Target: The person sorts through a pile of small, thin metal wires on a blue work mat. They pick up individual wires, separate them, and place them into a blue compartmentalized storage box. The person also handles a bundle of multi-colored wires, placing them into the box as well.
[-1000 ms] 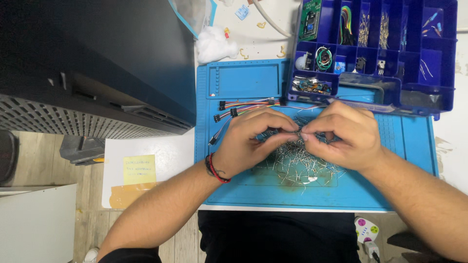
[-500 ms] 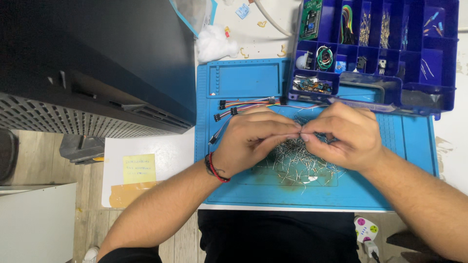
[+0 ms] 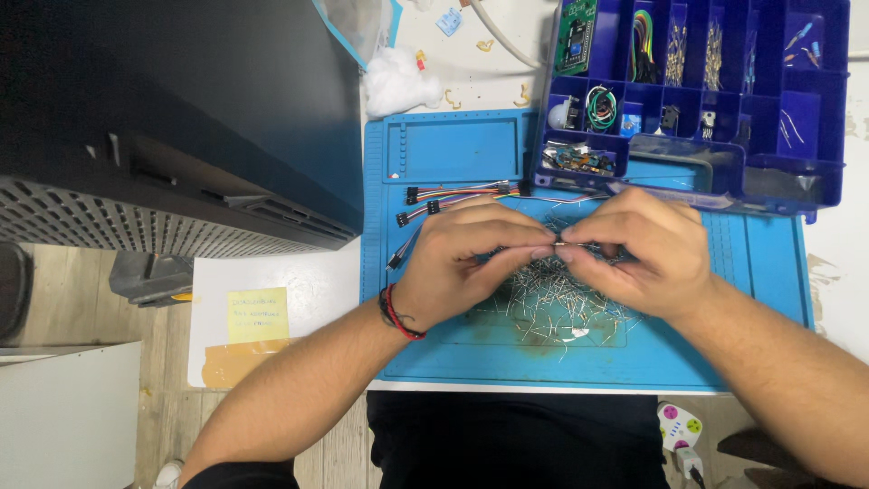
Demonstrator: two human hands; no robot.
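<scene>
My left hand [image 3: 462,263] and my right hand [image 3: 638,254] meet fingertip to fingertip over a heap of small wire-legged parts [image 3: 561,308] on a blue work mat [image 3: 453,349]. Between the thumbs and forefingers of both hands I pinch one small part with thin metal legs [image 3: 558,244]. A red and black band circles my left wrist. Much of the heap is hidden under my hands.
A dark blue compartment box [image 3: 697,91] with wires, a green board and small parts stands at the back right. Coloured jumper wires [image 3: 453,197] lie on the mat's left. A large black machine [image 3: 181,118] fills the left side. White fluff [image 3: 398,83] lies behind the mat.
My fingertips have shifted slightly around the pinched part; both hands stay in the same place over the heap.
</scene>
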